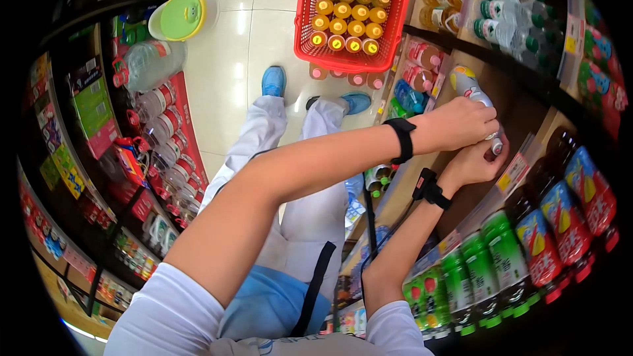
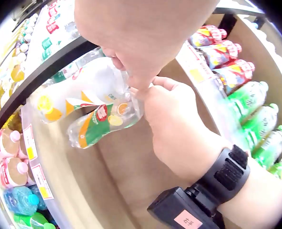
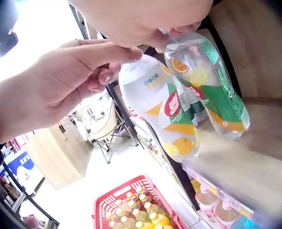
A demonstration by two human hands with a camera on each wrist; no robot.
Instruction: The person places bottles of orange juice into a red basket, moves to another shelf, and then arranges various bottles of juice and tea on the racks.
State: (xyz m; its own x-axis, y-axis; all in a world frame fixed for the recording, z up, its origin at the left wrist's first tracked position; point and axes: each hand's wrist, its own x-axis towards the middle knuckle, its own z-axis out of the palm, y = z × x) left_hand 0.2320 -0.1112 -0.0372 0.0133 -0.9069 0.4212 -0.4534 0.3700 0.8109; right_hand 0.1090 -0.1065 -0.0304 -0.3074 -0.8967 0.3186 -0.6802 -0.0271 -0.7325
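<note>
Two soda bottles with orange pictures and red ovals hang together over a wooden shelf (image 2: 131, 176). My left hand (image 1: 458, 122) pinches the top of the whiter bottle (image 3: 160, 109). Beside it, my right hand (image 1: 473, 161) grips the neck of the greener bottle (image 3: 210, 86); its cap (image 1: 496, 147) pokes out between the hands. In the left wrist view the bottles slant side by side, bases pointing left, with the left hand (image 2: 141, 28) above and the right hand (image 2: 174, 119) to the right. Fingers cover most of both necks.
A red basket (image 1: 300, 26) full of yellow- and brown-drink bottles stands on the tiled floor. Green-labelled bottles (image 1: 504, 257) and red-labelled bottles (image 1: 537, 244) line the shelf at right. Large water bottles (image 1: 155, 66) and a green-lidded tub (image 1: 181, 16) are at left. A black shelf edge (image 2: 50, 76) runs alongside.
</note>
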